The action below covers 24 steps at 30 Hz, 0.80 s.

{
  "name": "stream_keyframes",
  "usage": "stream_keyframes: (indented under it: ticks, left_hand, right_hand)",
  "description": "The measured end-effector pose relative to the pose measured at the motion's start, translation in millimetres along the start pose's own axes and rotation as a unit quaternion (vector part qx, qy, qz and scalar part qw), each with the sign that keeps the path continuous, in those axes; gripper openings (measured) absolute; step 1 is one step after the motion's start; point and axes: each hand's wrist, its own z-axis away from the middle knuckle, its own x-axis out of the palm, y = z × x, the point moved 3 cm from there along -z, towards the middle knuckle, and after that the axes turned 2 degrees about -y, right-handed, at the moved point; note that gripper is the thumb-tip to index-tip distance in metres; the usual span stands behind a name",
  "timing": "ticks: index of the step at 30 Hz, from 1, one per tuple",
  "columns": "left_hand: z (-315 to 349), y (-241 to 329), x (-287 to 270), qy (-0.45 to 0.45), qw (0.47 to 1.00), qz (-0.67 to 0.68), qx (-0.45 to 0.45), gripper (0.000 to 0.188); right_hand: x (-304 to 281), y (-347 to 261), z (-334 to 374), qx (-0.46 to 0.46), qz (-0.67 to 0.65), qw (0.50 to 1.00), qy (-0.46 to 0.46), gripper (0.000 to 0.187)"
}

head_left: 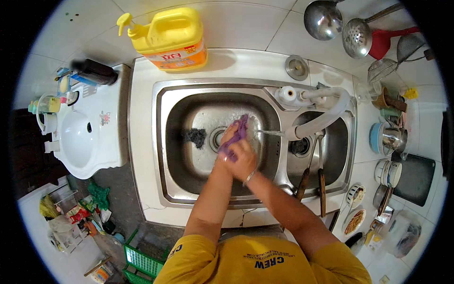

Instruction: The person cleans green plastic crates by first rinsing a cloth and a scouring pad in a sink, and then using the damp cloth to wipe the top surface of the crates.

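Both hands are held close together over the large left basin of a steel double sink, where a bunched purple cloth is worked between them. Most of the cloth is gripped under the bent fingers of the right hand, which is crossed over the left; the left hand is partly covered, so whether its fingers are closed on the fabric cannot be told. A metal bracelet is worn on the right wrist. Just beside the cloth, a stream of water is let out sideways from the white tap hose. To the left of the hands the drain strainer is partly exposed, and next to it a dark fibrous scourer has been left on the basin floor. In the smaller right basin, two wooden-handled utensils are propped, their handles laid over the near rim. Behind the sink, a yellow pump jug and a round metal drain cover are set on the white bench. Farther right, a ladle, a skimmer and a red spatula are hung on the tiled wall. Well apart on the left, a white washbasin is seen.
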Motion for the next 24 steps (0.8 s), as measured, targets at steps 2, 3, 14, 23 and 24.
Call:
stream_keyframes:
  ticks: [2,3,14,23,24]
  left_hand:
    - [-9.8,-8.9,-24.4,0.021,0.999,0.024,0.029,0.040]
    - [-2.8,-15.5,18.4,0.123,0.991,-0.044,0.025,0.041]
    - [2.9,-10.0,13.9,0.159,0.983,-0.096,0.011,0.035]
    - [27.7,15.0,19.9,0.183,0.983,-0.031,0.005,0.031]
    - [17.8,9.5,2.0,0.141,0.988,-0.039,0.044,0.030]
  right_hand:
    - [-3.8,33.6,-47.5,0.057,0.056,0.996,0.027,0.025]
    - [-20.3,55.3,-69.2,0.098,0.049,0.992,0.064,0.026]
    - [-4.0,66.0,-77.6,0.015,0.128,0.992,0.008,0.028]
    - [4.1,46.5,-30.6,0.090,-0.312,0.945,0.035,0.021]
    - [7.8,27.2,-15.4,0.100,-0.323,0.941,0.016,0.015]
